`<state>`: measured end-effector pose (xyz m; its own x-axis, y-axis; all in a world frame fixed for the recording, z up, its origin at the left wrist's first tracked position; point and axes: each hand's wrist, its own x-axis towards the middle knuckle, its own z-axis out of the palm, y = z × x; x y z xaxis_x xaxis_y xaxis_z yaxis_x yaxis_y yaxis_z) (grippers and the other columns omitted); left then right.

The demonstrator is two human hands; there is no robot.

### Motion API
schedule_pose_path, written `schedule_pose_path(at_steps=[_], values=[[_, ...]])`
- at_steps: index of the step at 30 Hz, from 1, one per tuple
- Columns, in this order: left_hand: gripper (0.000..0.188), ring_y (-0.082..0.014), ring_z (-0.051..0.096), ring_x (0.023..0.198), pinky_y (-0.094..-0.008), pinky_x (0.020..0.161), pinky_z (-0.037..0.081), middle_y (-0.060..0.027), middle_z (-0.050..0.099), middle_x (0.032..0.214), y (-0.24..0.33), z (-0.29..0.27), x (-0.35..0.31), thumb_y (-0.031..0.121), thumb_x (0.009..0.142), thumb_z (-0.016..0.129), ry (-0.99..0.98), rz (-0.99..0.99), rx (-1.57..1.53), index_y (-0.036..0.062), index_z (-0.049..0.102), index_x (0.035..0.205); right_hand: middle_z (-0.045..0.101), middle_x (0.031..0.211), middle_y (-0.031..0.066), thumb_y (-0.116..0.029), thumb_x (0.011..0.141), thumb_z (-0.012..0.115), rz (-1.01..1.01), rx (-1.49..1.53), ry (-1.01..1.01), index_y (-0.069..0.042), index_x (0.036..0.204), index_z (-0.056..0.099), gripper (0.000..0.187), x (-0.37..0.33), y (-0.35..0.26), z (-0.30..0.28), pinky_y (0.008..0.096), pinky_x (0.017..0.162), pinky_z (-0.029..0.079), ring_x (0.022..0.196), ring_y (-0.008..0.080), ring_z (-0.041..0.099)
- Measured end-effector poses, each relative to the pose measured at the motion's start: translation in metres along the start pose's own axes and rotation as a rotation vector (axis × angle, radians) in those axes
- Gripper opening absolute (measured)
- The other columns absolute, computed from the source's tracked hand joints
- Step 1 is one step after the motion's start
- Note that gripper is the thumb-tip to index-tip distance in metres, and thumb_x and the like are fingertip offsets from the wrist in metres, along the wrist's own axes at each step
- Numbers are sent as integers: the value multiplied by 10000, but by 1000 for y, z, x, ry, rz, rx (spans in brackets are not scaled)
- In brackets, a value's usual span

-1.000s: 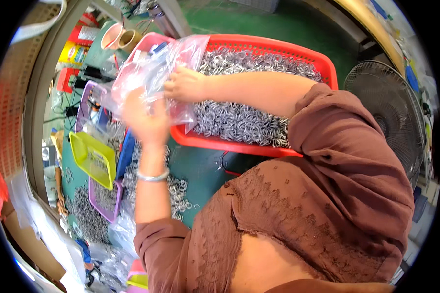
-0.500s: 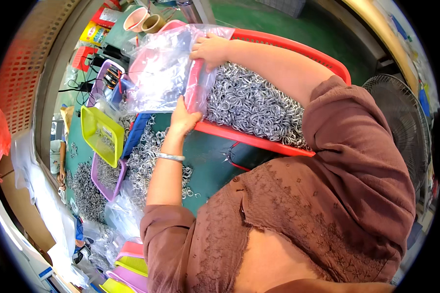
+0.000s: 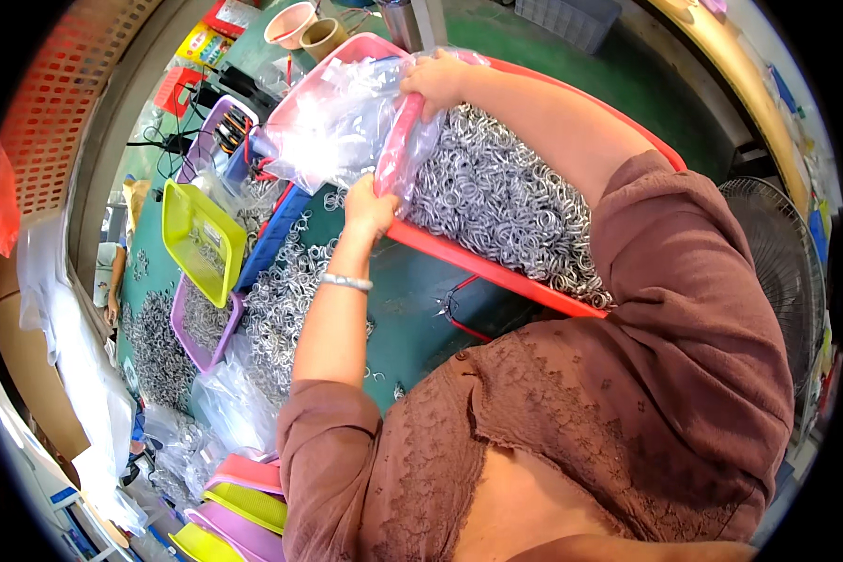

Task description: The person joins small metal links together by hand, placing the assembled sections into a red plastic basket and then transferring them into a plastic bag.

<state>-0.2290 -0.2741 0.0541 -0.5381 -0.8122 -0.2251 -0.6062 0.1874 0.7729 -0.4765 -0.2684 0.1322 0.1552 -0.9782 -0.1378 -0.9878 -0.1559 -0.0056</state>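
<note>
A pink basket stands at the top middle with a clear plastic bag spread over it. My left hand is closed on the near end of its plastic-covered rim. At the far end of the same rim, my right hand is closed over the rim and the plastic, fingers curled down. Just to the right, under my right forearm, a long red basket holds a heap of silver metal rings. What lies inside the pink basket is hidden by the shiny plastic.
Loose rings lie on the green table, left of my left forearm. Beyond them are a yellow-green basket, a purple basket and a blue tray. Pliers lie near my body. A fan stands at right.
Both hands and the pink basket's rim sit a little further right, and the rim slants more. The plastic's folds have shifted. The whole view has also moved slightly.
</note>
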Motion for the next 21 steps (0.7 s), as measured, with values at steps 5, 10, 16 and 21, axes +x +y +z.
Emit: schedule_pose_path(at_steps=[5, 10, 16, 21], values=[[263, -290, 592, 731, -347, 691, 449, -174, 605, 768, 43, -11, 8, 102, 587, 598, -54, 10, 78, 19, 576, 836, 524, 1054, 48, -376, 608, 687, 114, -34, 96, -187, 1112, 510, 566, -12, 13, 5, 492, 859, 328, 1046, 242, 460], [393, -329, 562, 862, -384, 740, 442, -179, 567, 950, 69, -18, -12, 157, 620, 649, 45, 105, 505, 35, 527, 973, 508, 1030, 79, -211, 628, 672, 58, -117, 417, -132, 1029, 528, 434, -31, 5, 7, 414, 793, 410, 1030, 238, 466], [394, -274, 436, 1018, -403, 863, 330, -113, 496, 1064, 93, -13, -44, 76, 661, 568, 300, 705, 760, 91, 526, 1052, 540, 889, 93, -134, 702, 565, -149, 184, 188, -63, 848, 586, 164, -58, -7, 5, 375, 750, 436, 898, 276, 512], [285, -262, 430, 1050, -441, 895, 285, -38, 475, 1142, 90, 6, -27, 94, 753, 468, 167, 805, 874, 109, 565, 1020, 569, 863, 86, -127, 662, 558, -214, -21, 183, -54, 770, 623, 146, -73, -20, 8, 369, 740, 457, 895, 263, 520]])
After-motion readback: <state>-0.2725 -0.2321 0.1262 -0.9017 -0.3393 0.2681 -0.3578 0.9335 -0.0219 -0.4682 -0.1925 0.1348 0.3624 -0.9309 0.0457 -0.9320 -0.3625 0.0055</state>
